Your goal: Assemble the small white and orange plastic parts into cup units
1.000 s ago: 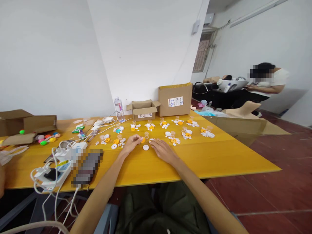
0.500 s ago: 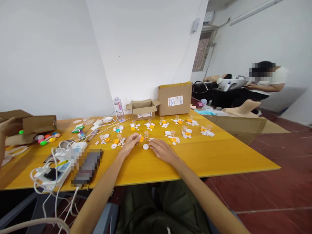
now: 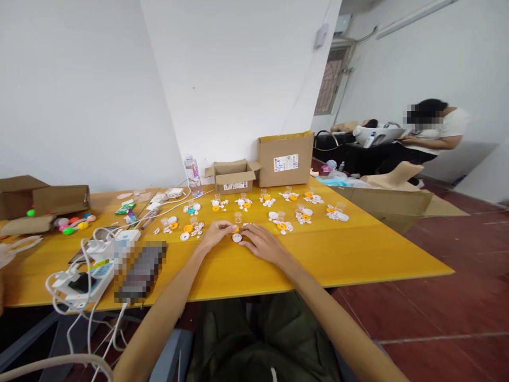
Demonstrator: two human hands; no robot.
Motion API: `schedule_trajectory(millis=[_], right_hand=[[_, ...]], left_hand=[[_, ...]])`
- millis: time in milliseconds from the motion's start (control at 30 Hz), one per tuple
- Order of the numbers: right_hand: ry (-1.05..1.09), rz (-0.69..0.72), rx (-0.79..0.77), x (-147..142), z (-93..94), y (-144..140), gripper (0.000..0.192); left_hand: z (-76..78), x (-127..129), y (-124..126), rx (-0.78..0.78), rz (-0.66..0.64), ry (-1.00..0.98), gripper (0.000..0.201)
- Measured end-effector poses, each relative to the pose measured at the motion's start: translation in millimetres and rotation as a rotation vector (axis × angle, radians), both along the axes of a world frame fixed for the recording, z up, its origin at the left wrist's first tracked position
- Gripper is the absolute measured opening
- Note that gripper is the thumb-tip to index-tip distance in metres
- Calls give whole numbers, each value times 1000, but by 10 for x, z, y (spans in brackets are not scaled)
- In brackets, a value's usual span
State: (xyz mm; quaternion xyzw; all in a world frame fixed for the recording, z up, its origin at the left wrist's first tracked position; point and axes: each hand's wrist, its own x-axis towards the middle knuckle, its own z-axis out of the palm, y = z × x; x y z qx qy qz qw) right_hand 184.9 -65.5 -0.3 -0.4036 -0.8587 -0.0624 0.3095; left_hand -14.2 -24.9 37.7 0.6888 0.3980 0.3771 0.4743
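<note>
1. The left hand [image 3: 214,233] pinches a small orange plastic piece [image 3: 235,229]; its grip is narrow.
2. The right hand [image 3: 262,243] rests fingertips on the small round white plastic cap [image 3: 237,238], mid-worktop [image 3: 358,254]; whether it grips is unclear.
3. Steady the cap flat, and bring the orange piece squarely over it.

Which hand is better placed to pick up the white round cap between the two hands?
Probably the right hand: its fingertips already reach the white round cap, while the left hand pinches a small orange piece.
</note>
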Motion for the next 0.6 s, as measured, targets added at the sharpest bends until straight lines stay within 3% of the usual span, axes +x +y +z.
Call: schedule_trajectory(millis=[233, 600], right_hand=[[-16, 0, -21, -47, 42, 34, 24], [23, -39, -42, -138, 37, 77, 17]], left_hand=[[-12, 9, -1, 36, -2, 34, 32], [-34, 14, 20, 67, -5, 65, 39]])
